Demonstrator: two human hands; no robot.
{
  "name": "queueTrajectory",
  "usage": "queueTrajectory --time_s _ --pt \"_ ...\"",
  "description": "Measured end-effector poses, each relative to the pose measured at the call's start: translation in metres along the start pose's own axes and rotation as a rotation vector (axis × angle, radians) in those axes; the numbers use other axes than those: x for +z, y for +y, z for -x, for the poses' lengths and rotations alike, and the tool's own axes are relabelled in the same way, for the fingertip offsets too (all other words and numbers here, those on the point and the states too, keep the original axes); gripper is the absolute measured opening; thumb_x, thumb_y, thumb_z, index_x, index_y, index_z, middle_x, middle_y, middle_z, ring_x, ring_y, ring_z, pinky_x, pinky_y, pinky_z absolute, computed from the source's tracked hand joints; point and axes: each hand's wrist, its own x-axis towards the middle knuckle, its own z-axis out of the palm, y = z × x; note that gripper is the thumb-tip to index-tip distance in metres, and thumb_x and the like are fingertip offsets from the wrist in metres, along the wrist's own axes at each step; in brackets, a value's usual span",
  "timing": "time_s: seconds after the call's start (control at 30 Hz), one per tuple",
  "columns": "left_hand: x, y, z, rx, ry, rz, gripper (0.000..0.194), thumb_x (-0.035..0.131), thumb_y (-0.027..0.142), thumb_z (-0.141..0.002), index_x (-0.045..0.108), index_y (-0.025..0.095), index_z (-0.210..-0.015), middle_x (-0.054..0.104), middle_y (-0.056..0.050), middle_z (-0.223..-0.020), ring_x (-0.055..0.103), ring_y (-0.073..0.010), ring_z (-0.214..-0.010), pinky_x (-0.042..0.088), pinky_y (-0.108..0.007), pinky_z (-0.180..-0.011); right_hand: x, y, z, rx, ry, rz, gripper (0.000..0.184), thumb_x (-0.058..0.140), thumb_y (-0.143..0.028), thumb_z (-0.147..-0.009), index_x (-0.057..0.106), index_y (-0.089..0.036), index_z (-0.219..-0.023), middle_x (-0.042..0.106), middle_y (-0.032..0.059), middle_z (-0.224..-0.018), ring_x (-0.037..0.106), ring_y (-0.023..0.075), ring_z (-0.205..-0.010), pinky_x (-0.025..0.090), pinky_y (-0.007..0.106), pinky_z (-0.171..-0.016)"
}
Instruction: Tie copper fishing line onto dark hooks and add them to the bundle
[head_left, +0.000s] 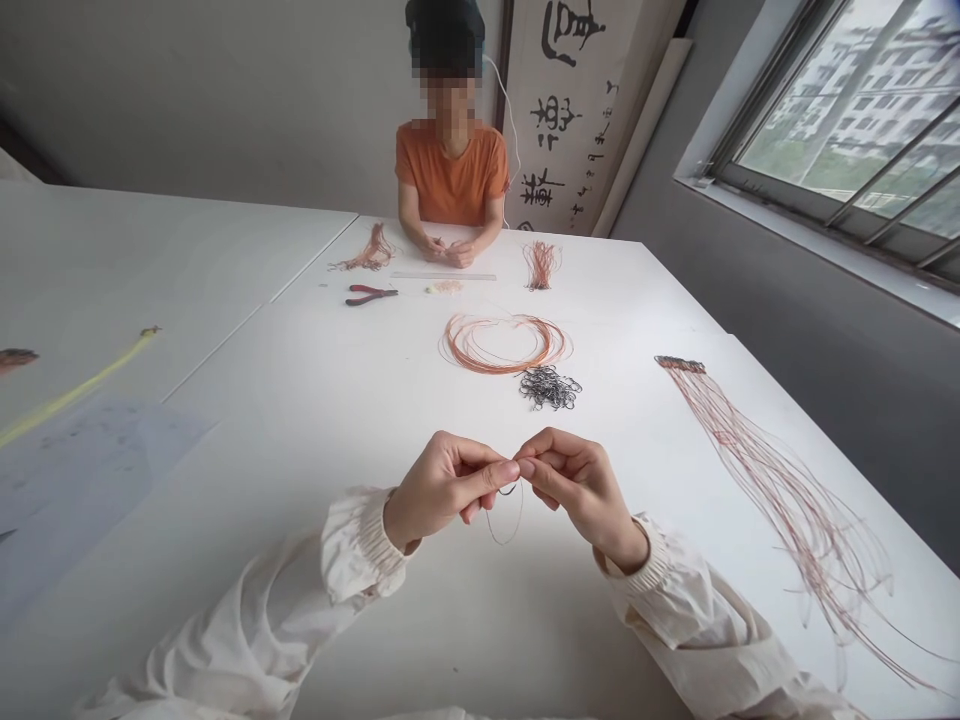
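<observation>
Currently, the left hand [442, 490] and right hand [581, 490] meet above the white surface [285, 400], their fingers [508, 470] clamped together on a thin dark wire [521, 510] that hangs below them in a loop. Farther ahead, a coil of copper wire [457, 345] lies just beside a tangle of small black rings [549, 388].

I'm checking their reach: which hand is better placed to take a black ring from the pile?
Probably the right hand: it sits nearer the black wire rings than the left hand, though both pinch the thin dark cord between their fingertips.
</observation>
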Motion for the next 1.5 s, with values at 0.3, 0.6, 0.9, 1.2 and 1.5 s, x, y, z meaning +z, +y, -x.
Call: queueTrajectory --time_s 0.3,0.6,0.9,1.2,1.5 --pt "0.001 0.006 0.006 0.119 0.130 -0.047 0.027 0.068 0.029 -0.084 0.070 0.012 -0.064 0.054 0.001 -0.051 0.042 -0.0047 -0.041 0.032 -0.017 -0.038 -0.002 0.003 -0.003 0.039 -0.087 -0.104 0.017 0.064 -0.032 -0.092 0.064 -0.017 -0.101 0.055 -0.0043 -0.051 0.049 0.0083 -0.045 0.033 0.020 -0.044" --pt "-0.018 0.017 0.007 0.243 0.311 -0.291 0.028 0.064 0.028 -0.089 0.067 0.015 -0.064 0.058 0.000 -0.060 0.050 -0.0079 -0.053 0.041 -0.019 -0.049 -0.029 -0.005 -0.012 0.163 -0.303 0.206 0.022 0.068 -0.035 -0.087 0.066 -0.014 -0.083 0.059 0.0005 -0.062 0.056 0.0100 -0.055 0.040 0.019 -0.045" --pt "-0.040 0.028 0.009 0.303 0.479 -0.391 0.026 0.063 0.028 -0.089 0.070 0.016 -0.067 0.065 0.001 -0.063 0.053 -0.0084 -0.049 0.047 -0.023 -0.052 -0.058 0.021 -0.026 0.247 -0.430 0.110 0.018 0.070 -0.028 -0.086 0.069 -0.011 -0.091 0.068 0.0064 -0.074 0.062 0.0133 -0.064 0.051 0.027 -0.059" --pt "-0.044 0.032 0.012 0.298 0.567 -0.310 0.021 0.066 0.031 -0.087 0.075 0.016 -0.077 0.074 -0.003 -0.076 0.068 -0.0123 -0.057 0.053 -0.019 -0.052 -0.059 0.027 -0.027 0.285 -0.490 -0.145 0.020 0.073 -0.021 -0.083 0.070 -0.008 -0.098 0.072 0.0112 -0.080 0.066 0.0165 -0.071 0.053 0.028 -0.061" --pt "-0.028 0.034 0.010 0.177 0.511 -0.022 0.020 0.067 0.032 -0.087 0.076 0.015 -0.082 0.076 -0.006 -0.081 0.072 -0.0158 -0.059 0.059 -0.020 -0.052 -0.034 0.057 -0.028 0.363 -0.576 -0.163 0.028 0.076 -0.028 -0.081 0.068 -0.009 -0.100 0.072 0.0115 -0.085 0.066 0.0154 -0.073 0.053 0.027 -0.062"
